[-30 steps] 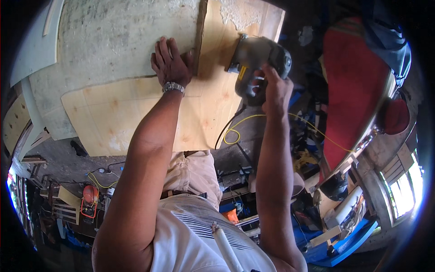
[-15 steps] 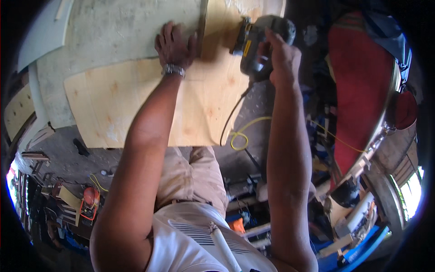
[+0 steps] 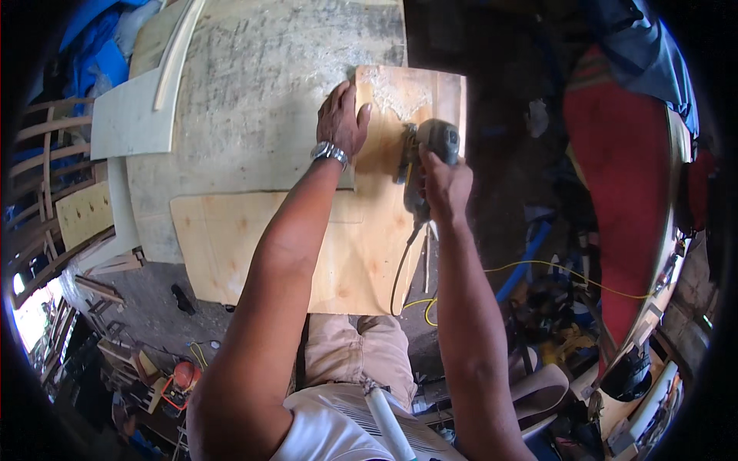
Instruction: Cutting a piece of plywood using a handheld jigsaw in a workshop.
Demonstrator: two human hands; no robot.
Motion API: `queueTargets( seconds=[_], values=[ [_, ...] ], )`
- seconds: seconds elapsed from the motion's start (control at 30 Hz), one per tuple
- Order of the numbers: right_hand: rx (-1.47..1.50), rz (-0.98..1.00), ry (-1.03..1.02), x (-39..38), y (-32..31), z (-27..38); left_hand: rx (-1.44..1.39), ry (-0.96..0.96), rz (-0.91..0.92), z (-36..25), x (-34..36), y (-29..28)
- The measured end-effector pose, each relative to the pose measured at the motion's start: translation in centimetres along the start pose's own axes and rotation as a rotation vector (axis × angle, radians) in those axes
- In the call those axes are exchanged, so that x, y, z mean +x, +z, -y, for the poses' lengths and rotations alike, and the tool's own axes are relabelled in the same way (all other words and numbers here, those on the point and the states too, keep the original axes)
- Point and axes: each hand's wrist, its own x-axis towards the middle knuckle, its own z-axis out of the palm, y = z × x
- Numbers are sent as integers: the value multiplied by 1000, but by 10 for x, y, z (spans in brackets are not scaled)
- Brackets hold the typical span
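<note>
Held in the right hand (image 3: 448, 184): a dark power tool (image 3: 441, 138), probably a jigsaw, enclosed by curled fingers. Seen over the right part of the pale plywood (image 3: 350, 250), with its metal plate (image 3: 405, 154) turned to the left. Hard to tell from above whether touching the wood or slightly lifted. Laid at the border of plywood and grey board (image 3: 269, 100), to the left of the tool: the left hand (image 3: 344, 127), spread flat, gripping nothing, fingers stretched to the far side and thumb apart.

For good work, press evenly with the left palm, so as to keep the plywood from trembling. Keep those fingers well to the left, out of the line of the plate, and shift the palm only with the tool at rest. Hold the tool with a calm wrist, and seat the plate fully on the wood before giving any push. Mind also the black cord (image 3: 406, 261), running from the tool toward the near edge of the plywood; better to lead it to the right, away from the working part. Watch for the yellow cable (image 3: 561, 266) at the right, a possible cause of pulling.
</note>
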Motion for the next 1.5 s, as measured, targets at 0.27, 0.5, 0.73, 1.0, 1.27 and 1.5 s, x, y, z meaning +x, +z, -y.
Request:
queueTargets(
  seconds=[0.27,0.5,0.73,1.0,1.27,1.5],
  values=[
    [-51,-22,225,-9,13,10,117,64,24,14,66,64],
    [-2,-38,285,-12,7,23,72,23,-33,10,65,73],
    [-65,-20,297,-13,10,34,74,2,-11,14,69,67],
    [-89,-11,327,-13,-1,24,77,-12,13,14,70,66],
    [-148,15,324,-8,-5,31,60,-17,11,12,70,68],
    [-155,3,297,-8,-3,29,68,-20,4,13,68,68]
  ],
)
